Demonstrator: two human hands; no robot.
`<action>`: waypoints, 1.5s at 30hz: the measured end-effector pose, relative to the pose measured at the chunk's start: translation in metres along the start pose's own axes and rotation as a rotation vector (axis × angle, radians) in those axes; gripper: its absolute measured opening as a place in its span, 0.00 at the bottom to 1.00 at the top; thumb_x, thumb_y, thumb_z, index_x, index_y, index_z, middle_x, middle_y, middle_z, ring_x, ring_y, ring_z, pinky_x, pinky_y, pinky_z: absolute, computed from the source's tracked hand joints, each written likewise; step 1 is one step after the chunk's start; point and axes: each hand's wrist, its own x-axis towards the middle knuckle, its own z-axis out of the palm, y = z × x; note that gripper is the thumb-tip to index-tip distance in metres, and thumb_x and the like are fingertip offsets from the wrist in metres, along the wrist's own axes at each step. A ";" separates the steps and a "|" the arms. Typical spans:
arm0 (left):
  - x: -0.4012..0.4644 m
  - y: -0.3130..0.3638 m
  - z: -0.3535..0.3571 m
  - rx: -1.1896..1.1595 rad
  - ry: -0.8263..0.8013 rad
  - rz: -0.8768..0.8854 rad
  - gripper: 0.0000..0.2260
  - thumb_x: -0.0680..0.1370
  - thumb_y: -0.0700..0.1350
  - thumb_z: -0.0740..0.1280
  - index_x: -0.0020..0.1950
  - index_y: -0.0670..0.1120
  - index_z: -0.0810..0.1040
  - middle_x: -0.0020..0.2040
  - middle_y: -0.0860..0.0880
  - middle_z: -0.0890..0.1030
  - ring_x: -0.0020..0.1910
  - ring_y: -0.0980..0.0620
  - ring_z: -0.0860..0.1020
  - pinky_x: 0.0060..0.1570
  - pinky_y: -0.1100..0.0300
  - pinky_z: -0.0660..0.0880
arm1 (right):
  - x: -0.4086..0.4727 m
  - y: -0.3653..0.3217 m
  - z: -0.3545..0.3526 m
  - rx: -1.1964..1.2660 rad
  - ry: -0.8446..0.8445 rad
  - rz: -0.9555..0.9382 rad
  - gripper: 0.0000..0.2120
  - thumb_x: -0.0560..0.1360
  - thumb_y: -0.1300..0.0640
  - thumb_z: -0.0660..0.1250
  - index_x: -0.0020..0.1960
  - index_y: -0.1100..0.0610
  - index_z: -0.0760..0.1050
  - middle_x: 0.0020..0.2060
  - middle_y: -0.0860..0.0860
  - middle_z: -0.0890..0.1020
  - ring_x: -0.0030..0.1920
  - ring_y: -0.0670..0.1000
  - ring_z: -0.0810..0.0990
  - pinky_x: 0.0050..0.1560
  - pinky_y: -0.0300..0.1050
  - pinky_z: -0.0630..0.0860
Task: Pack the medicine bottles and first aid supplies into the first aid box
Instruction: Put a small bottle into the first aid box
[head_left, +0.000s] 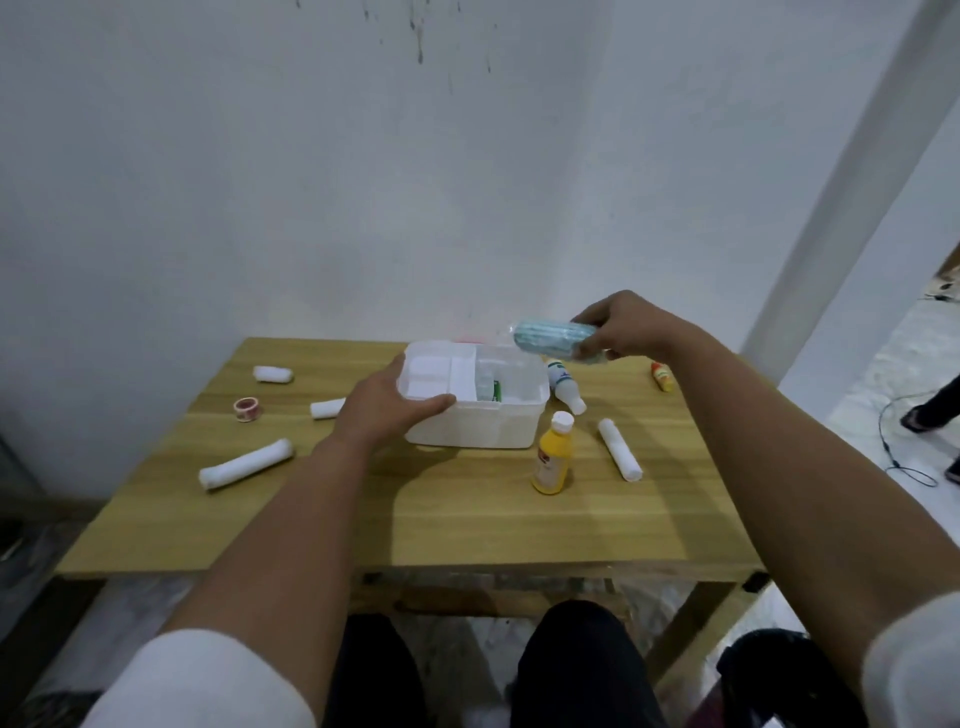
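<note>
The white first aid box (498, 426) stands open in the middle of the wooden table (467, 519). My left hand (387, 405) grips the box's left rim, thumb along the front edge. My right hand (623, 325) holds a clear packet of blue face masks (550, 338) in the air above the box's right end. A yellow bottle (553, 457) stands in front of the box on the right. A white bottle (566, 389) lies against the box's right side. White bandage rolls lie around: (247, 462), (327, 408), (272, 374), (619, 456).
A small red-and-white tape roll (247, 408) lies at the left. A small orange-yellow tube (661, 375) lies at the far right. A white wall rises right behind the table. My knees are under the front edge. Cables lie on the floor at the right.
</note>
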 end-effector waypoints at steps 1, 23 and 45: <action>0.000 -0.001 0.001 -0.006 0.003 0.000 0.39 0.70 0.64 0.76 0.77 0.56 0.69 0.69 0.52 0.79 0.67 0.47 0.76 0.54 0.55 0.72 | 0.000 -0.004 -0.001 -0.030 -0.053 -0.004 0.19 0.71 0.63 0.77 0.61 0.55 0.86 0.51 0.54 0.86 0.52 0.54 0.84 0.42 0.42 0.81; 0.007 -0.002 0.008 0.040 0.045 -0.056 0.47 0.69 0.65 0.76 0.82 0.51 0.62 0.77 0.47 0.71 0.73 0.43 0.71 0.64 0.48 0.72 | 0.027 -0.060 0.075 -0.368 -0.357 -0.084 0.17 0.70 0.59 0.81 0.58 0.55 0.87 0.50 0.49 0.87 0.50 0.51 0.85 0.45 0.41 0.84; 0.010 -0.006 0.011 0.089 0.046 -0.037 0.46 0.70 0.65 0.75 0.82 0.51 0.61 0.77 0.47 0.71 0.73 0.42 0.70 0.64 0.45 0.73 | 0.040 -0.057 0.126 -0.260 -0.313 -0.036 0.08 0.72 0.59 0.76 0.38 0.47 0.83 0.42 0.48 0.84 0.46 0.53 0.83 0.47 0.47 0.84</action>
